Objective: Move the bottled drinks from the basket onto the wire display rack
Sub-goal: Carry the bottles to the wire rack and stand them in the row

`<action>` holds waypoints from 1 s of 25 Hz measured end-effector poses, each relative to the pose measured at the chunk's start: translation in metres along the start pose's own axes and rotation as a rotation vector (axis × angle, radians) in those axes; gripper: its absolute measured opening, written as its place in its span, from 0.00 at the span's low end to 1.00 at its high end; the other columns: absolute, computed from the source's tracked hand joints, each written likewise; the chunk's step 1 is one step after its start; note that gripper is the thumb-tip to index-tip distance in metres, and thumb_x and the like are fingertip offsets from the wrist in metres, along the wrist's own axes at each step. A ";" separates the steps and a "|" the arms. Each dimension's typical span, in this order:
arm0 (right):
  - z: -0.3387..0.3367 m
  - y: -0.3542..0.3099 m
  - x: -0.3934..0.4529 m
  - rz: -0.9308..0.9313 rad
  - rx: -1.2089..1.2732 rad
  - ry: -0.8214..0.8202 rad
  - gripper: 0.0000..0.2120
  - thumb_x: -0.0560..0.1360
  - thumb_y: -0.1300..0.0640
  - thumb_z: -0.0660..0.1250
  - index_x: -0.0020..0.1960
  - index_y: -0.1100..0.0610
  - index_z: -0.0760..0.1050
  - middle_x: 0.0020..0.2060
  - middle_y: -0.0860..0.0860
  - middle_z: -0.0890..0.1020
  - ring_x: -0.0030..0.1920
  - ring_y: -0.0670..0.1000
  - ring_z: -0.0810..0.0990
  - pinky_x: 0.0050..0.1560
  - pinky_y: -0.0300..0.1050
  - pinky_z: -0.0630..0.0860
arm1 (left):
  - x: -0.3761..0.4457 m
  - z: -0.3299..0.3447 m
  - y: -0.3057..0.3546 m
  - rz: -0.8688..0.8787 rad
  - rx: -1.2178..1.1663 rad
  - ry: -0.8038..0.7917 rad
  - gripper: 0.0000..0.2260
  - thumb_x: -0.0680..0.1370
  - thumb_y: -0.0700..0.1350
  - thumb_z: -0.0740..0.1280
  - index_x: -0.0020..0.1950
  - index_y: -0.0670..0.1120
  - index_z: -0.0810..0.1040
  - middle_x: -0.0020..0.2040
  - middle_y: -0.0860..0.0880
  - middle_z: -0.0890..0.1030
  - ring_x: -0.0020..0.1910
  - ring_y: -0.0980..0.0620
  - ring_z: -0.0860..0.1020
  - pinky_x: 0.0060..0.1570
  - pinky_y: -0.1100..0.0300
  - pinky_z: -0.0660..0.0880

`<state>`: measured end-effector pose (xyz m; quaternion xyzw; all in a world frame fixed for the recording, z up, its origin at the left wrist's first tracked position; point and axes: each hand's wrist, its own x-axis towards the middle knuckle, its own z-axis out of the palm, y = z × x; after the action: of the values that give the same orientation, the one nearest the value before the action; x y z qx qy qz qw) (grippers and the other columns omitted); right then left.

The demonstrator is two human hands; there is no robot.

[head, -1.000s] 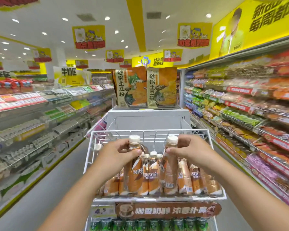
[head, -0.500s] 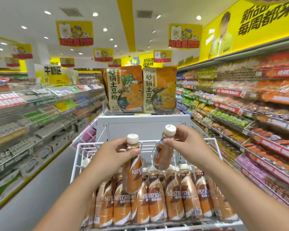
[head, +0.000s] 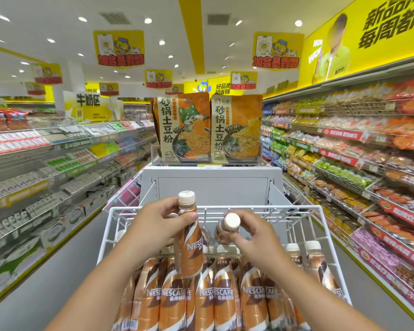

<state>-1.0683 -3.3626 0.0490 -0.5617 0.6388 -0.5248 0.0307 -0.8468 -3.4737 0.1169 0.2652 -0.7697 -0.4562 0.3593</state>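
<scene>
Hands point(head: 158, 220) point(head: 253, 237) each grip bottle point(head: 189, 244) point(head: 226, 229) above rack point(head: 330, 237).

There is one camera. It sits on the person's head and looks forward and a little down, along a shop aisle. Its wide lens bends the edges, so the shelves on the left point(head: 58, 161) and the shelves on the right point(head: 359, 163) curve away.

Very near, low in the picture, are the left hand point(head: 158, 220) and the right hand point(head: 253, 235), with both bare arms coming in from the bottom corners. Just below and past them is the white wire rack point(head: 320, 211). Farther off stand two orange noodle packs point(head: 208, 127). The ceiling signs point(head: 118, 47) hang high and far.
</scene>
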 end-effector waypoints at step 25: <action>0.020 0.029 0.019 0.157 -0.296 -0.270 0.26 0.77 0.44 0.70 0.73 0.42 0.68 0.69 0.38 0.74 0.69 0.41 0.72 0.66 0.38 0.69 | 0.000 0.009 -0.006 -0.015 -0.018 -0.036 0.08 0.75 0.49 0.76 0.53 0.58 0.84 0.48 0.62 0.87 0.47 0.63 0.84 0.44 0.70 0.76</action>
<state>-1.0821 -3.3945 0.0299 -0.5737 0.7410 -0.3411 0.0740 -0.8541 -3.4719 0.1087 0.2593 -0.7700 -0.4704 0.3444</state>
